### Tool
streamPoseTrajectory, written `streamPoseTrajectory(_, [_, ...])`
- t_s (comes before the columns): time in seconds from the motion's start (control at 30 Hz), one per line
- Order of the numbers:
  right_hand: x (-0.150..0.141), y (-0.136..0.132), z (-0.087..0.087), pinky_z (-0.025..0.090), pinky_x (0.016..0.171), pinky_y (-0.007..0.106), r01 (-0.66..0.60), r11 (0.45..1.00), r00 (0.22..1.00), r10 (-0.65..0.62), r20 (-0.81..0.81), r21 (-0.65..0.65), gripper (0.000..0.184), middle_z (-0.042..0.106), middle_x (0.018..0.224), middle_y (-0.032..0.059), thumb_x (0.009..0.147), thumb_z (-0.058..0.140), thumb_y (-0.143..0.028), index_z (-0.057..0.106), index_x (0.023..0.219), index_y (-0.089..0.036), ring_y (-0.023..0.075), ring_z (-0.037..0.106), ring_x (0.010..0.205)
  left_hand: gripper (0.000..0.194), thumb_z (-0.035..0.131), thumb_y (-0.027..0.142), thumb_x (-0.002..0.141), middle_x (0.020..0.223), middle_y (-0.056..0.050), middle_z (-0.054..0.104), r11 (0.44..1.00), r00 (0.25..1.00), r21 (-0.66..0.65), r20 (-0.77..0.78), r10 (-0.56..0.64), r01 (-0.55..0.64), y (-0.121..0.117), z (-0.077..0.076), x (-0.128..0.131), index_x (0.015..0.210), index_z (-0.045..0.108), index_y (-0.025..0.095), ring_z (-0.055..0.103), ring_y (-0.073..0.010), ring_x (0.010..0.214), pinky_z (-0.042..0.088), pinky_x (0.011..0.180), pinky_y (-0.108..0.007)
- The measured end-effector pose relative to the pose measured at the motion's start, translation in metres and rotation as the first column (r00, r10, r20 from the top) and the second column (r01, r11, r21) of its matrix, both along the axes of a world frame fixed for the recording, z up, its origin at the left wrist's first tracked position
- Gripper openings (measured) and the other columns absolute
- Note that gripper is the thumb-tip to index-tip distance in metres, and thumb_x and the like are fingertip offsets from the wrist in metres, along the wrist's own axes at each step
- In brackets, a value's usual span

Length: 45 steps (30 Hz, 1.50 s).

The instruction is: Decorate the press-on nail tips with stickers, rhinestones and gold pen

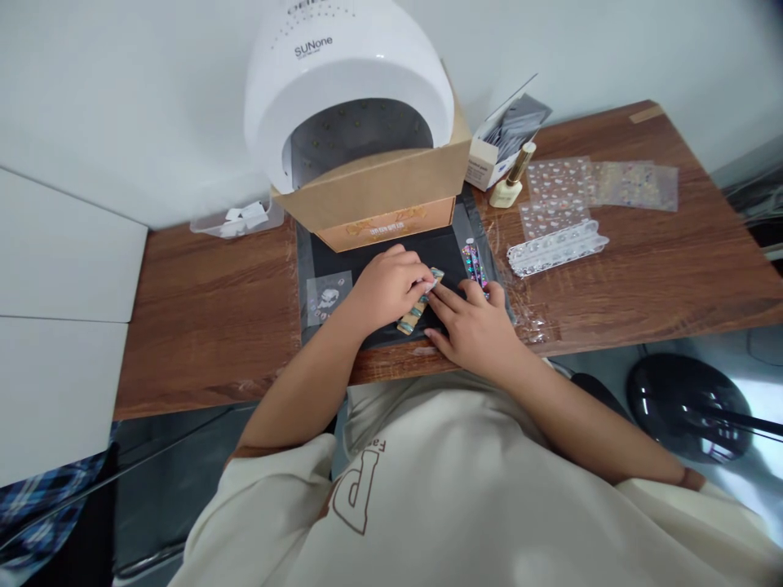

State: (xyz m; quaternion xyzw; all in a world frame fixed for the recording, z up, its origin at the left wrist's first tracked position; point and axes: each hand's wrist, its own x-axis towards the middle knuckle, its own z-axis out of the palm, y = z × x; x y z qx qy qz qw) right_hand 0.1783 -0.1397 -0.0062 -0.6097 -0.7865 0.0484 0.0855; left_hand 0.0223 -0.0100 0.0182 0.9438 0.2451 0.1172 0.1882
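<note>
The patterned strip lay near the front edge of the table, apparently light, stiff and best held by its long sides. The left hand pinched a white scrap; the right hand, fingers spread, touched the strip.

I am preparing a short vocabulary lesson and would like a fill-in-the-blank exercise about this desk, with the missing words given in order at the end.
1. The left hand pinches a small ____ piece at the patterned strip.
2. The larger, fully visible word on the white lamp reads ____.
3. The bottle has a ____ cap.
4. In this view, the clear tray stands to the ____ of the lamp.

Missing words: white; SUNone; gold; left.
</note>
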Motion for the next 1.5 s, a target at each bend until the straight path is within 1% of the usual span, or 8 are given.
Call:
streamPoseTrajectory(0.27, [0.0, 0.001, 0.0, 0.024, 0.095, 0.051, -0.001, 1.0, 1.0, 0.001, 0.0, -0.004, 0.055, 0.056, 0.149, 0.0085, 0.099, 0.042, -0.045, 0.053, 0.142, -0.014, 0.0343, 0.04, 0.118, 0.014, 0.06, 0.021, 0.093, 0.087, -0.004, 0.069, 0.998, 0.993, -0.067, 0.12, 0.008, 0.001, 0.003, 0.001, -0.006, 0.086, 0.072, 0.017, 0.055, -0.0176, 0.083, 0.045, 0.078, -0.033])
streamPoseTrajectory(0.83, [0.0, 0.0, 0.002, 0.025, 0.096, 0.054, 0.0, 1.0, 1.0, 0.0, -0.009, -0.031, 0.055, 0.054, 0.15, 0.0121, 0.099, 0.039, -0.044, 0.052, 0.144, -0.014, 0.036, 0.041, 0.118, 0.018, 0.058, 0.024, 0.094, 0.085, -0.005, 0.068, 1.0, 1.0, -0.026, 0.029, 0.001, -0.001, 0.004, -0.001, -0.007, 0.089, 0.074, 0.017, 0.054, -0.0185, 0.081, 0.045, 0.076, -0.034])
streamPoseTrajectory(1.07, [0.003, -0.003, -0.002, 0.026, 0.096, 0.054, -0.024, 0.999, 0.999, 0.023, 0.026, 0.022, 0.053, 0.056, 0.149, 0.0104, 0.099, 0.041, -0.045, 0.055, 0.141, -0.014, 0.035, 0.044, 0.116, 0.017, 0.059, 0.024, 0.094, 0.088, -0.004, 0.07, 0.992, 0.975, -0.07, 0.189, 0.113, -0.101, -0.004, 0.028, -0.025, 0.089, 0.073, 0.017, 0.06, -0.0174, 0.085, 0.048, 0.084, -0.034])
streamPoseTrajectory(1.17, [0.004, -0.005, -0.005, 0.026, 0.096, 0.055, -0.03, 0.998, 0.998, 0.028, 0.057, 0.047, 0.052, 0.056, 0.149, 0.0104, 0.099, 0.041, -0.044, 0.056, 0.139, -0.014, 0.0351, 0.046, 0.115, 0.016, 0.063, 0.031, 0.092, 0.092, -0.003, 0.071, 0.945, 0.869, -0.143, 0.371, 0.328, -0.296, -0.004, 0.037, -0.066, 0.097, 0.073, 0.021, 0.063, -0.0165, 0.087, 0.05, 0.083, -0.033])
streamPoseTrajectory(1.2, [0.004, -0.006, -0.006, 0.026, 0.096, 0.055, -0.036, 0.998, 0.997, 0.032, 0.064, 0.056, 0.052, 0.056, 0.149, 0.0107, 0.099, 0.041, -0.044, 0.056, 0.139, -0.014, 0.0354, 0.046, 0.115, 0.018, 0.065, 0.034, 0.09, 0.095, -0.003, 0.071, 0.904, 0.794, -0.191, 0.433, 0.426, -0.382, -0.004, 0.037, -0.085, 0.101, 0.073, 0.021, 0.064, -0.0163, 0.087, 0.051, 0.082, -0.032])
streamPoseTrajectory(1.3, [0.004, -0.007, -0.007, 0.026, 0.097, 0.056, -0.056, 0.996, 0.996, 0.05, 0.07, 0.074, 0.052, 0.058, 0.147, 0.0128, 0.098, 0.043, -0.043, 0.057, 0.137, -0.013, 0.0361, 0.046, 0.118, 0.029, 0.073, 0.037, 0.082, 0.093, -0.002, 0.069, 0.714, 0.469, -0.353, 0.567, 0.677, -0.605, -0.001, 0.024, -0.151, 0.105, 0.071, 0.021, 0.063, -0.0135, 0.08, 0.052, 0.076, -0.027])
streamPoseTrajectory(1.4, [0.005, -0.008, -0.007, 0.027, 0.098, 0.055, -0.067, 0.995, 0.996, 0.062, 0.065, 0.074, 0.051, 0.06, 0.144, 0.0144, 0.098, 0.044, -0.043, 0.058, 0.136, -0.012, 0.0365, 0.047, 0.12, 0.036, 0.078, 0.036, 0.073, 0.086, 0.0, 0.066, 0.583, 0.211, -0.501, 0.615, 0.759, -0.64, 0.002, 0.001, -0.21, 0.104, 0.069, 0.021, 0.061, -0.0107, 0.072, 0.053, 0.073, -0.024])
streamPoseTrajectory(1.5, [0.006, -0.008, -0.009, 0.028, 0.097, 0.056, -0.068, 0.995, 0.996, 0.063, 0.07, 0.07, 0.053, 0.059, 0.145, 0.0145, 0.098, 0.043, -0.044, 0.057, 0.137, -0.011, 0.0376, 0.047, 0.122, 0.039, 0.079, 0.034, 0.069, 0.081, 0.0, 0.065, 0.506, 0.151, -0.569, 0.556, 0.818, -0.648, 0.003, -0.019, -0.246, 0.103, 0.067, 0.02, 0.061, -0.0111, 0.072, 0.052, 0.075, -0.025])
